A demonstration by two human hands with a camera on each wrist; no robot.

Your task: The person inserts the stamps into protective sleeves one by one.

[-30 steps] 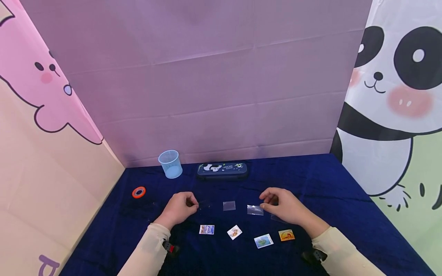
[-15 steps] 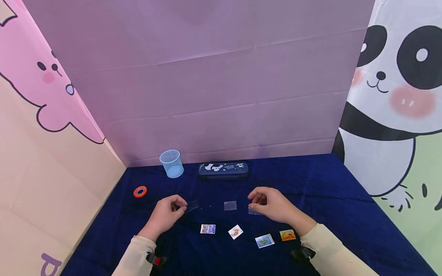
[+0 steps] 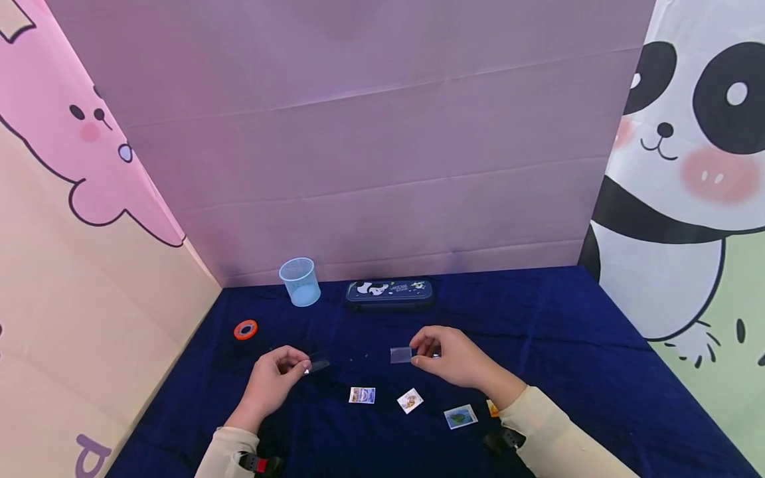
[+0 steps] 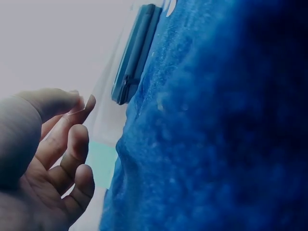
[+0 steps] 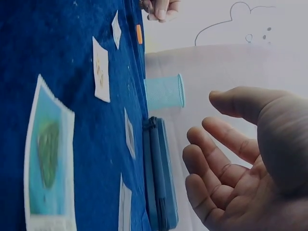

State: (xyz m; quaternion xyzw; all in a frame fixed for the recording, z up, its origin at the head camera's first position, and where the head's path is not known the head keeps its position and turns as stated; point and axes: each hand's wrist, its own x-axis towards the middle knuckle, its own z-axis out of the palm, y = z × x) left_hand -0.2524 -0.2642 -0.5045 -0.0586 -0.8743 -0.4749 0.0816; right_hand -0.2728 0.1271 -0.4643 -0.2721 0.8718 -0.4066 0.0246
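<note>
In the head view my left hand (image 3: 271, 382) pinches a small clear plastic sleeve (image 3: 319, 365) by its edge, thumb against forefinger. The left wrist view shows the thin sheet only as a faint transparent outline. My right hand (image 3: 451, 357) hovers low with its thumb apart from relaxed fingers, holding nothing. Right beside its fingertips lies another clear sleeve (image 3: 400, 355), and one more sleeve (image 5: 125, 204) shows on the cloth in the right wrist view. Nearer me lie several stamps: a blue-purple one (image 3: 362, 396), a white one (image 3: 410, 401), a green-and-blue one (image 3: 461, 417), and an orange one (image 3: 493, 408) partly under the right forearm.
A dark blue panda pencil case (image 3: 390, 293) lies along the back of the blue cloth (image 3: 538, 318). To its left stands a light blue mesh cup (image 3: 301, 282). An orange ring-shaped roll (image 3: 237, 330) lies at the left, before the purple backdrop (image 3: 382, 166).
My left hand has drawn left and toward me with the clear sleeve. My right hand has moved left, from beside the right-hand sleeve to the middle one.
</note>
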